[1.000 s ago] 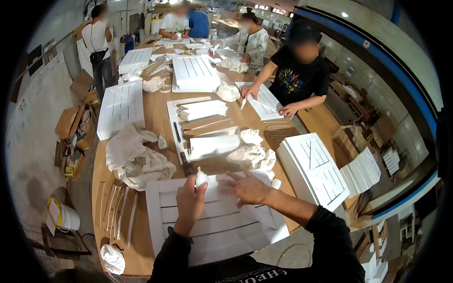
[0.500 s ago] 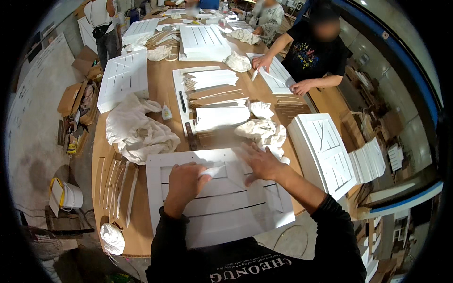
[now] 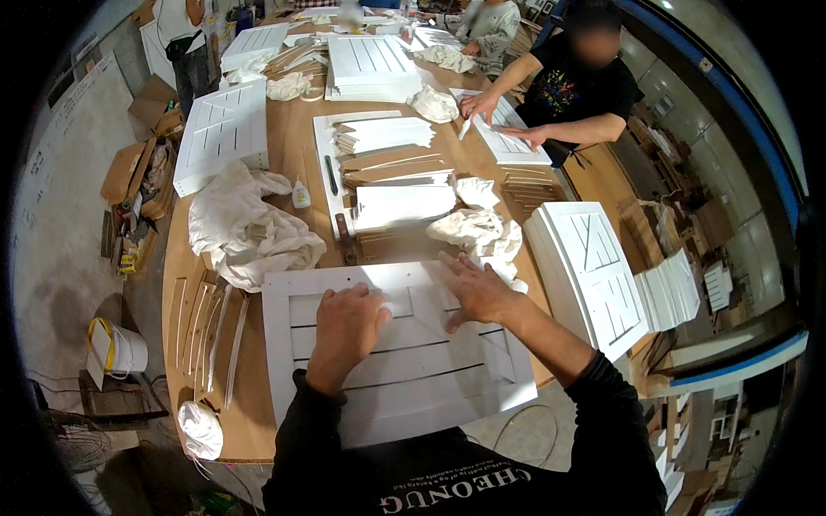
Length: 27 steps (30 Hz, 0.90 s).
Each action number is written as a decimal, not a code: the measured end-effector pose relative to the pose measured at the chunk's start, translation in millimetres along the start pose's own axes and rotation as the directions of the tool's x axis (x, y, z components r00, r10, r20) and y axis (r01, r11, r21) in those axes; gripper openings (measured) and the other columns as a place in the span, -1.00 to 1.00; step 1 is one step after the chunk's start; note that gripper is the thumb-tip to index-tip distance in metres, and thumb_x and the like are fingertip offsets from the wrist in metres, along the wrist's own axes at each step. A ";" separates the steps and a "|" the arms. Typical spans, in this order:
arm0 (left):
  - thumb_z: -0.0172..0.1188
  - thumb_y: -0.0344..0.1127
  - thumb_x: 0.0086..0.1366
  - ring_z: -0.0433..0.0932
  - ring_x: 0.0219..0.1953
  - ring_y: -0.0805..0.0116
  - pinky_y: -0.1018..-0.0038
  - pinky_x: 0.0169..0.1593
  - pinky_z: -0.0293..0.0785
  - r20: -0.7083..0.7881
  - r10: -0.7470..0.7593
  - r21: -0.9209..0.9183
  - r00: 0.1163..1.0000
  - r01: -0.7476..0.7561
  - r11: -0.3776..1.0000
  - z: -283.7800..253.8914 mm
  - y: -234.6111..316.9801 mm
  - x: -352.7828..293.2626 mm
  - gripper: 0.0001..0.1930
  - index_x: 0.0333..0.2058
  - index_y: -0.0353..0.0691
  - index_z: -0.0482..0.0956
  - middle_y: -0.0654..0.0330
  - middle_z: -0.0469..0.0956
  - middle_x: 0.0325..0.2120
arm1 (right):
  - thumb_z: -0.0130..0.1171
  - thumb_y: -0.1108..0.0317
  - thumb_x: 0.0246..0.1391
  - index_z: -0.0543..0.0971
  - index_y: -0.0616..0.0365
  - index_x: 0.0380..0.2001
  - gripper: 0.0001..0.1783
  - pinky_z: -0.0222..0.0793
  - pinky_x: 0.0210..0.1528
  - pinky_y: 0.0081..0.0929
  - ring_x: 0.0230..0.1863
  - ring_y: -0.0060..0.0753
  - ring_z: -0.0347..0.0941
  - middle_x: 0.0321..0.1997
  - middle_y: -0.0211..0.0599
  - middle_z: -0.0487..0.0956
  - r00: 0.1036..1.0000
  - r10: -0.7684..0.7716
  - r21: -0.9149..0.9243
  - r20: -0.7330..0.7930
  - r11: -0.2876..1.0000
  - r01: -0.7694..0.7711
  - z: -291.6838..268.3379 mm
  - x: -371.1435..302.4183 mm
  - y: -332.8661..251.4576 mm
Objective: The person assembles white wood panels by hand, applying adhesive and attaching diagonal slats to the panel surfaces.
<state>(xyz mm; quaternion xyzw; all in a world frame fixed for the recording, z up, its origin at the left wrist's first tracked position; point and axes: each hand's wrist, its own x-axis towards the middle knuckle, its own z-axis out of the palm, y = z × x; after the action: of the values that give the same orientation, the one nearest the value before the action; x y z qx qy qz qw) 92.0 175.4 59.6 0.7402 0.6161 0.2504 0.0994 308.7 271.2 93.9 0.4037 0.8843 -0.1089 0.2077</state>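
Panel (image 3: 413,348) lying on the desk (image 3: 288,129) before me | my right hand (image 3: 480,297) lying over its far edge, fingers apart, likely steadying it | left hand (image 3: 348,331) gripping a white thing (image 3: 386,310), mostly hidden

Your left hand (image 3: 348,331) now palm-down over white panel (image 3: 409,396); white bottle (image 3: 387,312), nozzle-up earlier, now mostly hidden by it. Your right hand (image 3: 476,294) now farther right, at panel's far edge. Co-worker's left hand (image 3: 527,134), earlier at corner of smaller panel (image 3: 516,154), now closer to their right hand (image 3: 480,106).
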 end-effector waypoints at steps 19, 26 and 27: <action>0.19 -0.33 0.13 0.54 -0.37 0.03 0.25 -0.31 0.41 -0.083 -0.017 -0.298 0.996 -0.009 0.955 11.9 -5.9 6.3 -0.84 -0.35 -0.27 0.50 -0.01 0.54 -0.47 | 0.49 0.02 -0.46 -0.06 -0.19 0.34 0.28 0.02 0.25 0.24 0.40 0.15 -0.15 0.42 -0.10 -0.08 1.000 0.002 0.095 0.006 0.995 -0.003 -1.1 0.3 1.6; 0.19 -0.33 0.14 0.55 -0.42 0.00 0.24 -0.35 0.41 -0.038 -0.056 -0.252 0.998 0.045 0.967 6.9 0.0 7.7 -0.85 -0.34 -0.25 0.51 -0.01 0.54 -0.53 | 0.50 0.02 -0.48 -0.05 -0.19 0.34 0.29 0.03 0.23 0.25 0.38 0.18 -0.13 0.41 -0.09 -0.06 0.999 -0.022 0.096 -0.039 0.995 0.026 12.4 4.5 11.3; 0.19 -0.32 0.14 0.55 -0.42 0.00 0.24 -0.35 0.41 -0.026 -0.055 -0.259 0.998 0.047 0.965 8.0 -1.9 7.0 -0.85 -0.34 -0.25 0.51 -0.01 0.54 -0.53 | 0.50 0.02 -0.48 -0.05 -0.19 0.34 0.29 0.03 0.23 0.25 0.38 0.18 -0.13 0.41 -0.08 -0.05 0.999 -0.027 0.094 -0.043 0.995 0.031 12.1 4.6 11.0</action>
<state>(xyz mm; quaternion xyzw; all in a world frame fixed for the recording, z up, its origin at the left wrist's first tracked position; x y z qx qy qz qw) 95.2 183.9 53.7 0.7006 0.5987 0.3378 0.1912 317.7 277.1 80.8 0.4024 0.8880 -0.1450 0.1685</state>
